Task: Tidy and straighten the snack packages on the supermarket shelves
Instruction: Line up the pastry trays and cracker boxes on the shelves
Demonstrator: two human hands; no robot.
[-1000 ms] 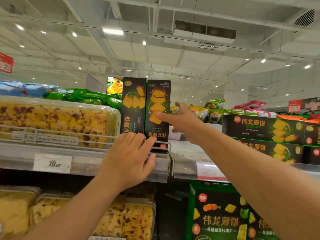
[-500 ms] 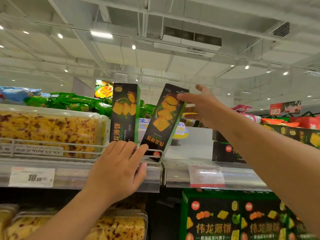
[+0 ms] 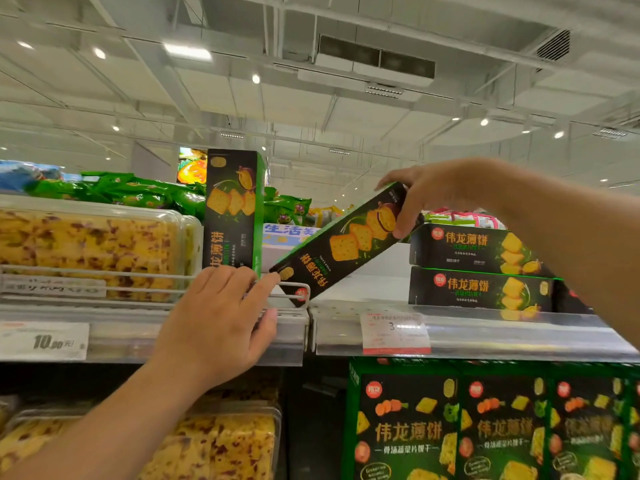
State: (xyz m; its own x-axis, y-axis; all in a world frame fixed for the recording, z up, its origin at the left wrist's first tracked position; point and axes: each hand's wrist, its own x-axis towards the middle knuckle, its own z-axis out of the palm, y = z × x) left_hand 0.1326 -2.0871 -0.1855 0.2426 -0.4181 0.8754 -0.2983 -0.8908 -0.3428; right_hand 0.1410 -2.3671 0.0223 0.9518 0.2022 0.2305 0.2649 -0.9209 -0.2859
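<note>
A dark green biscuit box [image 3: 341, 245] leans steeply to the right on the top shelf, its lower end at the wire rail. My right hand [image 3: 426, 192] grips its upper end, thumb on the front face. A second, matching box [image 3: 233, 211] stands upright just to its left. My left hand [image 3: 218, 320] rests on the wire rail [image 3: 138, 289] and shelf edge at the foot of the upright box, fingers straight, the forefinger near the tilted box's lower corner. Two more such boxes [image 3: 479, 268] lie stacked flat to the right.
Clear tubs of yellow cake [image 3: 90, 247] fill the upper shelf at left, with green bags [image 3: 114, 192] behind. Price tags [image 3: 394, 332] hang on the shelf edge. Larger green biscuit boxes [image 3: 485, 427] stand on the lower shelf at right, more cake tubs [image 3: 214, 441] at lower left.
My right hand moved from the box's side to its top end and took hold; the box has tipped from upright far over to the right. The left hand stayed on the rail.
</note>
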